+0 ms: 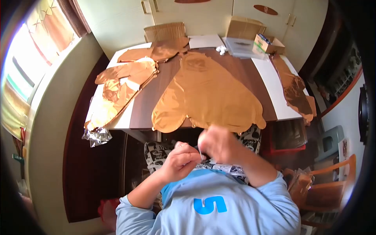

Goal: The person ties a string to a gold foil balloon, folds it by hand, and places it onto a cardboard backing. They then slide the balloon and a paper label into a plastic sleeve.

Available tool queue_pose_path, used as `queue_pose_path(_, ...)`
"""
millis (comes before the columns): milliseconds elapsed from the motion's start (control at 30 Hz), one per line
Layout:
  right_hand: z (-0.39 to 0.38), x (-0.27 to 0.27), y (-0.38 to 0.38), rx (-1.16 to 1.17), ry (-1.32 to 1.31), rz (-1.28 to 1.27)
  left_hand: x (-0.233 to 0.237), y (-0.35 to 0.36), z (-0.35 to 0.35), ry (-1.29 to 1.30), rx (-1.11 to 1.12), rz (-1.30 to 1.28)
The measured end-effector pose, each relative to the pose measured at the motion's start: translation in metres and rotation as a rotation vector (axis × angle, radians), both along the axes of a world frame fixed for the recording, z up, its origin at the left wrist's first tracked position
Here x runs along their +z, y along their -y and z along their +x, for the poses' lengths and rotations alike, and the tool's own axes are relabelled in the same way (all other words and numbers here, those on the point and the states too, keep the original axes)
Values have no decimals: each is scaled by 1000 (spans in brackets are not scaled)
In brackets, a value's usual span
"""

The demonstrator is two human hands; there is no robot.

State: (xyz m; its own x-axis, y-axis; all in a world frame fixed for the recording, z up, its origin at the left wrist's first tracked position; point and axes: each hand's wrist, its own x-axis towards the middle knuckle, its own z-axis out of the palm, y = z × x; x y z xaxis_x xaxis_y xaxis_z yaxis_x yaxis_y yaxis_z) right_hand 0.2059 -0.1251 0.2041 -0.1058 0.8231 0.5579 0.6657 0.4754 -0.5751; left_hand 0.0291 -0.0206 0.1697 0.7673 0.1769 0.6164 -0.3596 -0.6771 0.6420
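Note:
Above my lap, my left hand [181, 161] is closed, its fingertips pinching a thin white strip [201, 152]. The strip's upper end meets the edge of my right hand [220, 145], which is blurred by motion and looks curled shut; what lies inside its fingers is hidden. Just beyond both hands, a large flat copper-coloured foil balloon [215, 92] is spread over the middle of the table, its lobed near edge hanging slightly past the table's front.
More copper foil balloons [126, 84] lie along the table's left side, and another [291, 87] drapes over the right edge. At the back are small white pieces [221, 49], clear plastic sheets [239, 47] and an open box [271, 43]. A wooden chair [329, 192] stands at right.

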Motion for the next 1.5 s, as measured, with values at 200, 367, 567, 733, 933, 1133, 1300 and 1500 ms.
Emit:
queue_pose_path(200,-39,-5,12,290,-52,47,7,-26,-5,-36,327,-1)
queue_pose_path(367,-3,-30,-13,-16,33,-89,29,-16,-18,275,76,-243)
queue_pose_path(567,10,24,2,-188,-56,-32,-3,-7,3,-14,21,145)
queue_pose_path(733,9,-7,4,-225,-273,-69,16,-7,-9,-194,48,327)
queue_pose_path(933,-31,-24,17,29,-258,-66,40,-5,-15,152,-37,-357)
queue_pose_path(1133,-6,-18,4,34,-133,71,16,15,-2,77,-100,90)
queue_pose_path(1300,-17,-4,26,241,-33,45,16,-10,-2,58,236,130)
queue_pose_path(1500,-17,-22,24,219,-39,-30,22,-11,-2,72,235,-29)
